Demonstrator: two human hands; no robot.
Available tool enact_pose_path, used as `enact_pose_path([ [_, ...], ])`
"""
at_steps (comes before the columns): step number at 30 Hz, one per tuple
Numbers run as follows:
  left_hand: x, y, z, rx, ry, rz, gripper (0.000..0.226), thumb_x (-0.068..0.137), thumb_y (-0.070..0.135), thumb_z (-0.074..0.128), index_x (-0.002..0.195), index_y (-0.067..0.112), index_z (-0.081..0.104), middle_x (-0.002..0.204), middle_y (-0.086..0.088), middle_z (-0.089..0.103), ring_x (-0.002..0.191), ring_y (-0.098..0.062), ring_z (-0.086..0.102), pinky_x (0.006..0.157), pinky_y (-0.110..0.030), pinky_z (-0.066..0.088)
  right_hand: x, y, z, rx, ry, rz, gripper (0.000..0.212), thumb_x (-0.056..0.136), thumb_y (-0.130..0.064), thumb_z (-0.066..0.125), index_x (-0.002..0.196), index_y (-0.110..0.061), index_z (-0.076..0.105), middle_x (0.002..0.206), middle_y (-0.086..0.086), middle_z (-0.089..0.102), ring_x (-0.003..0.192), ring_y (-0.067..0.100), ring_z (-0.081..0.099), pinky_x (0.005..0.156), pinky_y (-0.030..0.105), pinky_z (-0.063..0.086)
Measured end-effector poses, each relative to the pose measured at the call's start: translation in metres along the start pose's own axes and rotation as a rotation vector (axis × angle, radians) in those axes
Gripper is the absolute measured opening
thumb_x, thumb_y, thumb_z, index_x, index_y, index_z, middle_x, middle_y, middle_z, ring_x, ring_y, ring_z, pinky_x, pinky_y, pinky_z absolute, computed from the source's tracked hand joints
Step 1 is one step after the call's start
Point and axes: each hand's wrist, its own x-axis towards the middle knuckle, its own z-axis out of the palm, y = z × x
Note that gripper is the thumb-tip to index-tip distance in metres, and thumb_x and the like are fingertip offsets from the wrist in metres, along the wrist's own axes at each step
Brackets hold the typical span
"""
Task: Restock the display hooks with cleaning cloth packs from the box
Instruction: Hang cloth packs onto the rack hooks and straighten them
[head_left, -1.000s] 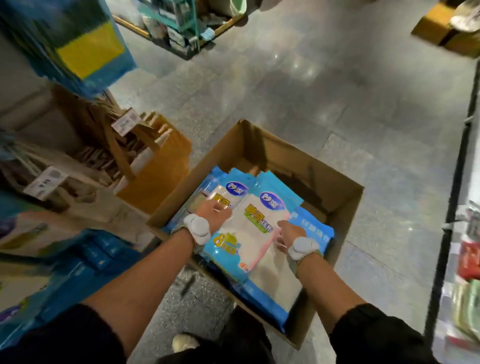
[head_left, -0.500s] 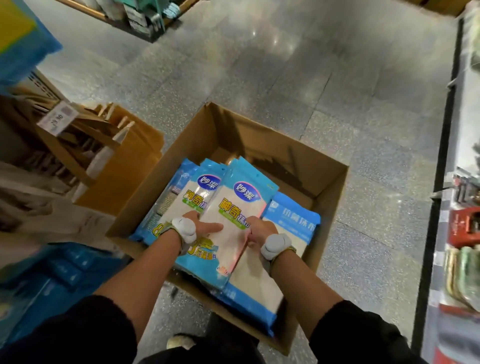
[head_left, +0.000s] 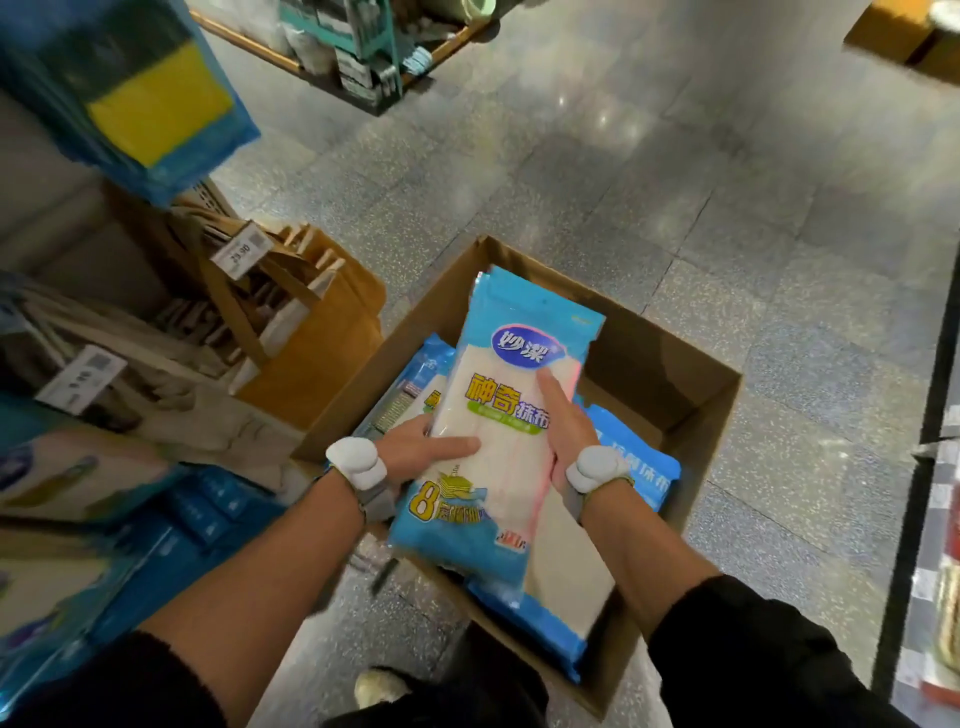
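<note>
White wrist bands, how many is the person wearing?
2. One white puffy wrist band sits on the left wrist, beside the held blue-and-white cloth pack. The other white puffy wrist band sits on the right wrist. None seems hidden.

Landmark: cardboard box on the floor. Its top is open; the far half holds free room above the packs lying inside. Left of the box, paper bags and shelf stock crowd close. Right of the box, bare floor runs to a shelf edge.
</note>
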Motion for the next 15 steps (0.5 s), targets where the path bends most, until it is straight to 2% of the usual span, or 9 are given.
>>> enact_pose_path([
  [2,-0.018,0.002,-0.002,-0.143,-0.026,0.005,0.011,0.101,0.014,0.060,0.109,0.013,0.067,0.098,-0.010,0.080,0.072,-0.017,0.078,0.061,-0.028,0.062,-0.001,-0.009,0.007,-0.034,-0.012,-0.035,0.061,0.070,-0.067,0.076,0.112,-0.023,0.075,0.104,0.006,0.078,0.098,0.029,0.075,0.092,0.052,0.058],
  [5,-0.051,0.002,-0.029,-0.283,0.076,0.004,0.040,0.095,0.049,0.062,0.111,0.013,0.070,0.109,-0.010,0.079,0.091,-0.025,0.077,0.071,-0.032,0.060,-0.021,-0.022,0.043,-0.083,-0.099,-0.020,0.066,0.066,-0.068,0.079,0.115,-0.024,0.074,0.111,0.011,0.076,0.102,0.033,0.073,0.097,0.056,0.054],
  [6,-0.053,0.006,-0.033,-0.306,0.108,0.013,0.045,0.094,0.055,0.061,0.110,0.014,0.071,0.103,-0.006,0.080,0.091,-0.023,0.078,0.071,-0.031,0.060,-0.024,-0.026,0.048,-0.064,-0.116,0.000,0.064,0.067,-0.065,0.080,0.116,-0.023,0.074,0.114,0.012,0.075,0.103,0.034,0.073,0.097,0.056,0.054],
  [8,-0.076,0.006,-0.058,-0.416,0.169,0.114,0.042,0.100,0.054,0.050,0.111,0.020,0.070,0.091,0.000,0.081,0.077,-0.017,0.079,0.061,-0.033,0.062,-0.047,-0.032,0.078,-0.084,-0.175,0.038,0.050,0.080,-0.052,0.075,0.117,-0.018,0.073,0.111,0.015,0.075,0.102,0.035,0.073,0.094,0.054,0.057],
  [9,-0.085,0.007,-0.067,-0.491,0.190,0.163,0.043,0.099,0.053,0.049,0.119,0.021,0.069,0.097,-0.002,0.081,0.078,-0.018,0.079,0.062,-0.035,0.064,-0.057,-0.033,0.091,-0.089,-0.219,0.046,0.042,0.086,-0.045,0.071,0.117,-0.015,0.073,0.110,0.015,0.076,0.102,0.036,0.073,0.092,0.054,0.057],
  [11,-0.105,0.007,-0.086,-0.600,0.228,0.264,0.051,0.094,0.050,0.058,0.136,0.021,0.063,0.119,-0.009,0.076,0.093,-0.024,0.077,0.073,-0.041,0.065,-0.075,-0.029,0.116,-0.119,-0.285,0.075,0.037,0.090,-0.038,0.067,0.117,-0.013,0.073,0.110,0.016,0.076,0.105,0.037,0.071,0.093,0.056,0.056],
  [13,-0.120,0.004,-0.102,-0.655,0.237,0.314,0.061,0.086,0.050,0.074,0.136,0.017,0.063,0.129,-0.017,0.070,0.101,-0.027,0.075,0.082,-0.044,0.063,-0.090,-0.025,0.136,-0.160,-0.353,0.097,0.037,0.090,-0.037,0.067,0.117,-0.013,0.073,0.111,0.015,0.075,0.107,0.037,0.071,0.096,0.057,0.055],
  [15,-0.145,-0.011,-0.125,-0.682,0.308,0.307,0.070,0.077,0.053,0.081,0.134,0.016,0.064,0.131,-0.019,0.068,0.109,-0.032,0.072,0.095,-0.051,0.058,-0.109,-0.020,0.164,-0.214,-0.438,0.149,0.037,0.088,-0.038,0.067,0.117,-0.014,0.074,0.113,0.015,0.075,0.110,0.037,0.069,0.098,0.056,0.054],
])
